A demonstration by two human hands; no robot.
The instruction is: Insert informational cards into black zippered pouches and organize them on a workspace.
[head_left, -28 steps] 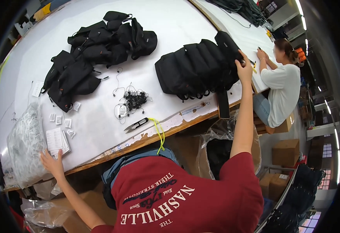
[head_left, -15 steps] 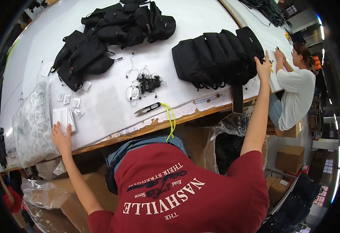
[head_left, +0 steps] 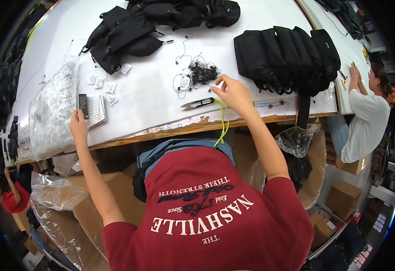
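Note:
My right hand (head_left: 233, 94) reaches over the front of the white table (head_left: 152, 97), its fingertips pinched at the edge of a tangle of black strings with small white tags (head_left: 196, 74). Just below it lie thread snips (head_left: 198, 104) with a yellow-green cord (head_left: 224, 122) hanging over the table edge. My left hand (head_left: 78, 126) rests at the table's front edge, touching a stack of paper tags with a black card on top (head_left: 92, 108). Small white tags (head_left: 100, 83) lie loose above the stack.
A row of black bags (head_left: 287, 56) stands at the right, and more black bags (head_left: 125, 36) are piled at the back. Clear plastic packets (head_left: 50, 110) lie at the left. Another person in a white top (head_left: 364, 122) works at the right. Cardboard boxes (head_left: 341, 198) sit below.
My right hand has left the row of black bags and come down left to the tangle of strings. My left hand has stayed by the stack of tags.

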